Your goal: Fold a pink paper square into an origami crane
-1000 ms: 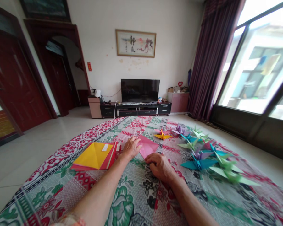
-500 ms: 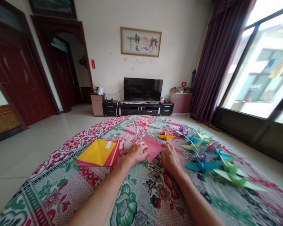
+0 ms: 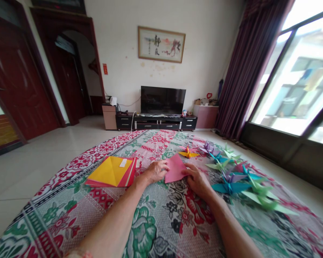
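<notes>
A small pink square of paper lies in front of me on the cloth, or just above it. My left hand has its fingers curled at the paper's left edge. At the right edge, my right hand pinches the paper between thumb and fingers. To the left is a stack of square paper sheets, yellow on top with red and pink below, and a small white piece on it. Beyond the pink sheet sits a yellow-orange folded paper crane.
Several folded cranes in blue, green and purple spread over the table's right side, a blue crane nearest my right hand. A flowered tablecloth covers the round table. Past it stand a television and a low black cabinet.
The pink paper has turned from a diamond to a squarer position. My right hand has shifted its hold along the right edge; the left stays at the left edge.
</notes>
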Tool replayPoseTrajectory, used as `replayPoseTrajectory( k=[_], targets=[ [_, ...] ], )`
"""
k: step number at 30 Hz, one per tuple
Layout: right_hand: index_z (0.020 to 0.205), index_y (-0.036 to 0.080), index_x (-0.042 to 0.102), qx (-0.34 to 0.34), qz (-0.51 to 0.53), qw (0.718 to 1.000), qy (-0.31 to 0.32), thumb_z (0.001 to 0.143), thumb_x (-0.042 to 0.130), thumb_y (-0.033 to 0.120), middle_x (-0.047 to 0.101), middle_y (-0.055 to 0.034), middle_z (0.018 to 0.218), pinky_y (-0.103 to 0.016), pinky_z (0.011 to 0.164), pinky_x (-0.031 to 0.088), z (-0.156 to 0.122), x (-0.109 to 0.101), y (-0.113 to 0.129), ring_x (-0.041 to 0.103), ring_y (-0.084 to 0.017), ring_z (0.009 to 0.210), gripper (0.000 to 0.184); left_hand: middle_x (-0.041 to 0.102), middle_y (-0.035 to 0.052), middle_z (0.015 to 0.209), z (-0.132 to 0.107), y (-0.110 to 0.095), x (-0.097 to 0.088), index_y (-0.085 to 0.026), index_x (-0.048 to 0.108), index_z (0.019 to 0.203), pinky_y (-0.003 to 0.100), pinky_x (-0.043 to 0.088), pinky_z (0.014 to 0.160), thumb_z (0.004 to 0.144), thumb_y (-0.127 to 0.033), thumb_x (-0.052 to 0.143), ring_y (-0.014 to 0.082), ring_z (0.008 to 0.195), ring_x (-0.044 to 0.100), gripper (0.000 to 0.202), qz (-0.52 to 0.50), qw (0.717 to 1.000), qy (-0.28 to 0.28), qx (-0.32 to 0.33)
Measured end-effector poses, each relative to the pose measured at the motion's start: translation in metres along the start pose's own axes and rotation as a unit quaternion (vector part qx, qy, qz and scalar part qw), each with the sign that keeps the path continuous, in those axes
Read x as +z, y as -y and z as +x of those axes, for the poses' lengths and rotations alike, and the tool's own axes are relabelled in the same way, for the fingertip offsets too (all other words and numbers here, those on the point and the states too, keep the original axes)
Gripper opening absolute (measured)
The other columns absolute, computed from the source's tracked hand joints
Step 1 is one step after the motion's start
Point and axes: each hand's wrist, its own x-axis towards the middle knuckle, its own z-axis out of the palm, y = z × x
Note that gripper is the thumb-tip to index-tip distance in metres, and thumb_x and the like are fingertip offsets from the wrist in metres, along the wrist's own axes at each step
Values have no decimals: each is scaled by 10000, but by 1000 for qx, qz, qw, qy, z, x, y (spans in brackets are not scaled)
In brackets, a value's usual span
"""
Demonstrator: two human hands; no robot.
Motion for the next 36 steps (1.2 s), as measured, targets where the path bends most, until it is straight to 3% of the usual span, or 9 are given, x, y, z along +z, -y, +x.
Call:
replayPoseTrajectory(
  k=[3,6,9,12,16,20,23,25,36],
  targets=[
    [853,224,685,-15,-29,999,-24,712,435,87,514,-55,1211,-375,934,386,0,-2,6,494,-208,1086,318,604,25,1133,0,-1,1,-220,696,868,256,424,922,719,-194,555,165,1031,560,207,9,1000,12,-6],
    [766,235,689,-43,-68,995,-57,676,487,98,442,-26,1312,-467,985,288,0,-7,16,322,-256,1239,260,567,38,1197,-1,-1,-1,-216,685,928,274,397,957,730,-231,555,175,1079,534,237,1,999,45,-10],
    [687,239,680,-64,-88,993,-43,637,511,105,426,-1,1338,-545,988,190,1,-11,26,229,-282,1285,221,534,41,1240,-2,-3,-6,-212,676,961,283,375,979,742,-210,534,177,1111,511,261,-7,998,57,-7],
    [644,248,667,-67,-96,993,2,621,511,126,527,5,1245,-599,975,91,0,-14,32,253,-303,1274,199,529,19,1246,-3,-6,-10,-228,683,932,268,364,984,733,-189,547,163,1117,503,245,-19,999,50,-11],
    [648,249,657,-58,-93,993,34,637,496,158,664,-9,990,-611,956,69,-2,-15,34,340,-311,1223,185,556,18,1208,-3,-5,-10,-230,696,893,257,376,964,740,-196,551,154,1084,523,213,-11,998,52,-12],
    [660,237,648,-40,-56,996,53,616,488,150,681,-13,824,-576,956,164,-2,-15,30,458,-292,1111,187,554,19,1208,-3,2,-11,-243,688,935,262,345,989,754,-222,552,158,1115,493,227,15,997,77,9],
    [734,211,646,-32,11,998,56,570,462,104,664,-32,877,-401,907,356,-4,-13,23,565,-208,917,269,519,3,1255,-4,5,-15,-269,674,973,284,296,1028,750,-244,565,172,1176,438,249,14,995,100,5],
    [777,197,643,-23,56,997,44,548,446,84,651,-45,921,-321,849,417,-5,-12,17,581,-179,865,322,499,-8,1279,-5,5,-17,-285,664,992,301,274,1042,740,-255,578,182,1208,404,268,5,993,115,-9],
    [662,185,648,-4,105,994,26,589,458,94,651,-55,923,-300,819,452,-5,-14,13,602,-175,866,223,447,24,1331,-6,11,-21,-260,663,1001,349,272,1041,712,-200,589,209,1251,359,305,-39,988,149,-32]
  ],
)
